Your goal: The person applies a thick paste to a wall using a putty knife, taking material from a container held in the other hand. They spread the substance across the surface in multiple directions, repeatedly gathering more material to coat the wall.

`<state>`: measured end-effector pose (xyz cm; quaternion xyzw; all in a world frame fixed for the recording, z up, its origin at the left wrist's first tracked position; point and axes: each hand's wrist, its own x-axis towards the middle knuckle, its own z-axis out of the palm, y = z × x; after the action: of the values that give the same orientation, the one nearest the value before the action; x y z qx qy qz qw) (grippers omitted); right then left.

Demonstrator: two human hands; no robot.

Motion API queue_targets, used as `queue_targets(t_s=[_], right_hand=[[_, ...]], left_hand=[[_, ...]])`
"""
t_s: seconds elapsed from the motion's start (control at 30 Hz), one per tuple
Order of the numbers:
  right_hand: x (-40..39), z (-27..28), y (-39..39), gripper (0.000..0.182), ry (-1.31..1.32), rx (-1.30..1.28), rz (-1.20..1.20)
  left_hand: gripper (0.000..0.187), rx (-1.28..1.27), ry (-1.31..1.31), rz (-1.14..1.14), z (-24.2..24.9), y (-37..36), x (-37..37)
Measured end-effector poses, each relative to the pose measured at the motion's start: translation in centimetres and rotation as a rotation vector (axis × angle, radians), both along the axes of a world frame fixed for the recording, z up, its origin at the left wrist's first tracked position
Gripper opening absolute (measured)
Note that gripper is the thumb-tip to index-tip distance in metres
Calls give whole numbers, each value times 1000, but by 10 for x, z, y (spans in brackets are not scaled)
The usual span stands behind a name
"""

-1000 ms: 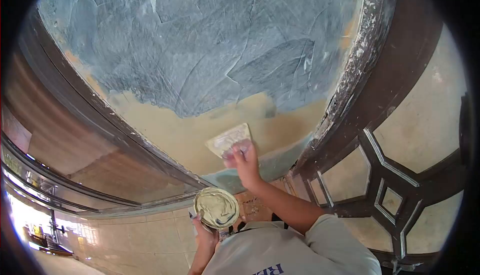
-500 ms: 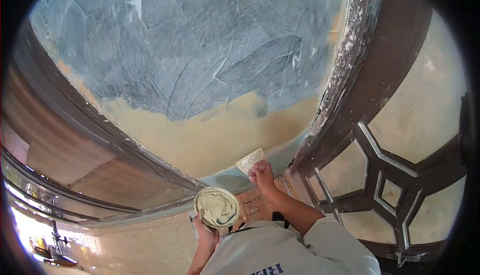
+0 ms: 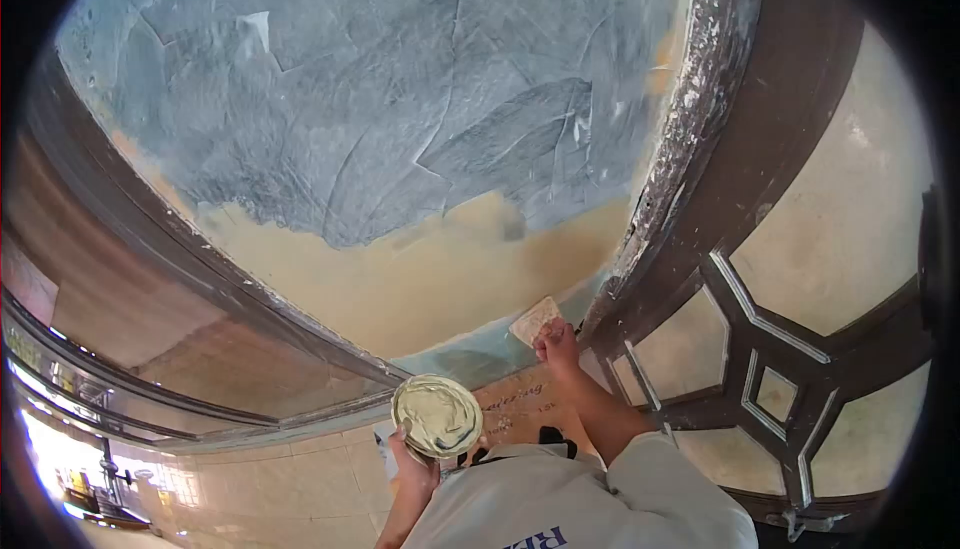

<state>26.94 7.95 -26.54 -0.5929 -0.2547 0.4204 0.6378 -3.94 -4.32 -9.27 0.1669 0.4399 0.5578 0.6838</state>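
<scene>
My left hand (image 3: pixel 412 462) holds a round container (image 3: pixel 437 417) of pale, creamy paste at the bottom centre, its fingers around the rim and side. In my right hand (image 3: pixel 555 340) is a flat, pale, paste-smeared spreader (image 3: pixel 536 322), its fingers closed on the near end. The spreader lies against the lower right part of the wall panel (image 3: pixel 420 289), near the dark frame's corner. Grey-blue, streaky coating covers the upper panel, above a tan band and a thin bluish strip at the bottom.
A chipped dark frame (image 3: pixel 690 119) borders the panel on the right, beside dark lattice woodwork (image 3: pixel 800 349). Another dark frame (image 3: pixel 230 279) runs along the left. Brown board with writing (image 3: pixel 520 404) lies on the tiled floor (image 3: pixel 300 484) by my feet.
My right hand and the spreader have moved right along the panel's lower edge, closer to the right frame. My left hand still holds the container in nearly the same place.
</scene>
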Motion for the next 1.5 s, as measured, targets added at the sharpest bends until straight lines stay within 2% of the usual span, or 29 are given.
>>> queue_targets(t_s=[0.07,0.1,0.17,0.2,0.27,0.37,0.43,0.53,0.6,0.67,0.77,0.83,0.87,0.93,1.0,1.1,1.13,1.2,1.27,1.33,1.43,1.5], right_hand=[[-4,0,-10,12,-355,-131,131],[-10,15,-13,12,-358,-128,138],[-36,71,-21,18,-814,291,214],[-49,97,-21,18,-818,295,221],[-78,143,-10,24,-896,207,477],[-116,190,16,26,-1006,331,548],[-131,238,25,25,-1282,417,540],[-128,281,41,26,-1270,437,480],[-102,306,47,28,-1174,446,359],[-65,335,35,28,-1120,338,146],[-17,341,25,22,-1020,413,112],[-18,336,13,22,-922,231,44],[-28,326,13,23,-978,375,87],[-61,312,16,28,-925,282,251],[-94,303,19,37,-1086,257,313],[-126,321,25,43,-1097,292,330],[-125,322,29,43,-1101,294,333],[-116,323,41,45,-1093,284,75],[-74,321,43,43,-972,330,-57],[-29,318,34,40,-840,249,-123],[8,296,15,39,-966,147,-191],[13,257,16,35,-641,310,-99]], left_hand=[[60,1,14,22,0,-1,-1],[60,3,27,35,1,-1,-2],[60,18,14,39,-7,0,-7],[60,31,6,34,-10,0,-9],[60,14,-4,44,-8,0,-11],[60,7,-24,49,1,0,-12],[62,21,-58,49,8,0,-13],[63,65,-66,26,12,1,-18],[63,114,-82,31,13,4,-22],[61,95,-94,50,15,2,-26],[61,116,-67,42,16,4,-32],[62,149,-27,8,9,7,-36],[62,136,-51,7,-2,10,-40],[61,117,-76,40,-5,14,-40],[61,129,-62,27,-2,18,-41],[61,117,-86,0,2,20,-38],[62,128,-106,-7,1,21,-38],[62,113,-103,-8,8,18,-38],[62,118,-81,2,0,15,-43],[62,129,-63,13,-2,17,-49],[62,120,-100,22,1,17,-56],[61,85,-106,54,4,17,-57]])
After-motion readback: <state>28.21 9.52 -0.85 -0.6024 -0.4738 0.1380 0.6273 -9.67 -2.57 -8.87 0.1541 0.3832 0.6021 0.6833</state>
